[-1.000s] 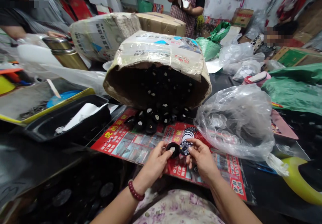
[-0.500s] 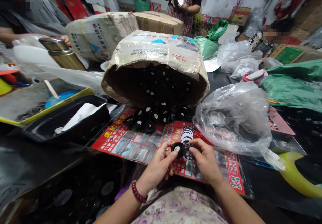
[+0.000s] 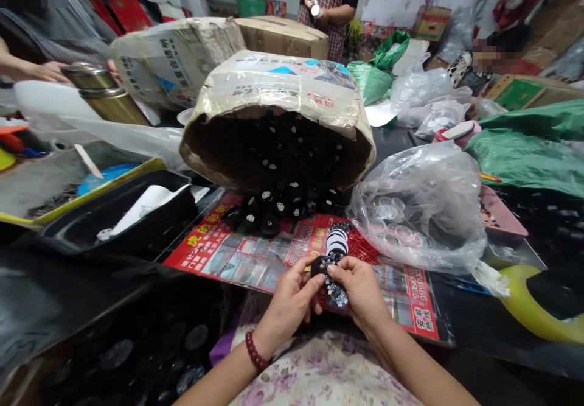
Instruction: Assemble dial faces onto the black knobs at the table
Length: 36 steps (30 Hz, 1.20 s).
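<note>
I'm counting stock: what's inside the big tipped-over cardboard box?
The box holds small black discs with white marks; some spill onto the red poster. Its dark back and anything under the pile are hidden.

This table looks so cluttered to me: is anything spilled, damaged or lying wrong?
The big cardboard box lies tipped on its side, its open mouth crushed out of shape, and small black discs have spilled from it onto the red printed sheet. The left hand and right hand pinch one disc.
</note>
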Each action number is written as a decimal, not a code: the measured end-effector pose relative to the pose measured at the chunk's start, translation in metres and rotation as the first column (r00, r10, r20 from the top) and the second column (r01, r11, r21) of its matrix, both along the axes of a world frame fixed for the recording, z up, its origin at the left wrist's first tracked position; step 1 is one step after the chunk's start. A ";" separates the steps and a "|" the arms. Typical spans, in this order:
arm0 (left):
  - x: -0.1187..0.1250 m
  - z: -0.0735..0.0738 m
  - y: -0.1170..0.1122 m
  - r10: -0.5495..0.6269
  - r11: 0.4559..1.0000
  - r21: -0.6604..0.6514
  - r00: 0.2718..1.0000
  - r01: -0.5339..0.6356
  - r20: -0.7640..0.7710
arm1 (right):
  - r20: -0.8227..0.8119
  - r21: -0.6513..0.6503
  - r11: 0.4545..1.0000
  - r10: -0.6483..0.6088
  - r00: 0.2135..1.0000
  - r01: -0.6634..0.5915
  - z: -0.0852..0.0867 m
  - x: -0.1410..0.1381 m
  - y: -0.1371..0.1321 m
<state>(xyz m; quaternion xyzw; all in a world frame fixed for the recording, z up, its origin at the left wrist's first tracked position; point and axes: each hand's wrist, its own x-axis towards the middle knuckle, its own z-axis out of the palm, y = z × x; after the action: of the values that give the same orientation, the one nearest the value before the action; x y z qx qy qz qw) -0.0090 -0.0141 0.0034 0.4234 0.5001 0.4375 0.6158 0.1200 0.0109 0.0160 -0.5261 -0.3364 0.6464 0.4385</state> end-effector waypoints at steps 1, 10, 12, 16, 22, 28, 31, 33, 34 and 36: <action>0.002 0.000 0.000 0.005 1.000 -0.004 1.000 -0.005 0.008 | -0.040 -0.026 1.000 -0.019 0.999 0.018 0.001 -0.001 -0.001; 0.004 0.009 -0.001 0.020 1.000 0.021 0.999 -0.019 -0.045 | 0.149 0.101 0.994 0.027 0.989 -0.042 0.006 0.003 -0.006; 0.004 0.010 -0.001 0.038 0.999 0.014 0.999 -0.038 -0.026 | 0.081 0.040 0.999 0.021 0.997 -0.024 0.008 0.001 -0.007; 0.006 0.008 -0.003 0.051 0.999 -0.021 0.994 -0.050 0.096 | -0.024 -0.015 0.999 -0.035 0.999 0.035 0.009 -0.003 -0.011; 0.008 0.009 -0.003 0.103 0.995 0.015 0.994 -0.103 -0.028 | -0.021 -0.018 0.999 -0.028 0.999 0.028 0.004 -0.003 -0.013; 0.009 0.009 -0.006 0.079 0.996 -0.035 0.997 -0.079 -0.010 | 0.123 0.026 1.000 0.011 0.992 -0.014 0.005 0.001 -0.012; 0.008 0.008 -0.006 0.040 0.997 -0.059 0.999 -0.040 -0.010 | 0.187 0.059 0.997 0.027 0.982 -0.039 0.006 0.002 -0.012; 0.007 0.008 -0.006 0.013 0.998 -0.062 1.000 -0.014 -0.024 | 0.210 0.081 0.995 0.032 0.977 -0.050 0.005 0.003 -0.011; 0.007 0.008 -0.006 0.004 0.998 -0.062 1.000 -0.006 -0.027 | 0.217 0.088 0.995 0.033 0.976 -0.053 0.005 0.004 -0.011; 0.006 0.008 -0.006 -0.001 0.998 -0.061 1.000 0.001 -0.014 | 0.220 0.088 0.995 0.035 0.975 -0.056 0.005 0.004 -0.012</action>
<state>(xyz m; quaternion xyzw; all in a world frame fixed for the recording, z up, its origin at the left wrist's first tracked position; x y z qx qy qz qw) -0.0025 -0.0200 0.0115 0.4075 0.5173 0.4187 0.6253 0.1243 -0.0009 0.0213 -0.5649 -0.4246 0.5780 0.4081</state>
